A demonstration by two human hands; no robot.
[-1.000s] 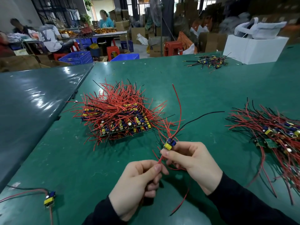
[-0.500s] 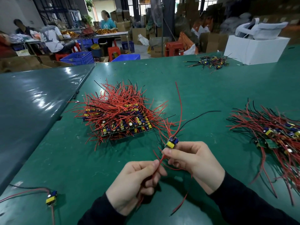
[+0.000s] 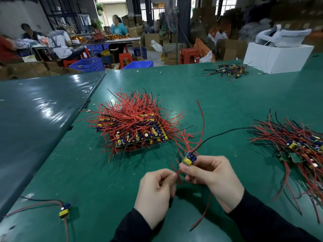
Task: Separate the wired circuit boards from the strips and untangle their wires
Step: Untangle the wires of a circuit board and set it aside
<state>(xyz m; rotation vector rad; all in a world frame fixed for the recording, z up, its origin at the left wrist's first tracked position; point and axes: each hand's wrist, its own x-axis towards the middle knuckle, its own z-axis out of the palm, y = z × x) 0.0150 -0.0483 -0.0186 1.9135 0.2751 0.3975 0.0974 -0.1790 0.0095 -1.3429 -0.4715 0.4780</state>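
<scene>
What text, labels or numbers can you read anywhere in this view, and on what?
None can be read.
Cardboard box on the floor behind the table: dark print, too blurred to read.
Small circuit board held in the right hand: any markings too small.
Stacked board strips in the red wire pile: any markings too small.

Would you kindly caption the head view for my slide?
Right hand holds a small wired circuit board while left hand pinches its red wire.

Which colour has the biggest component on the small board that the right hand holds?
Yellow, on the small board in the right hand; seen in the head view.
</scene>
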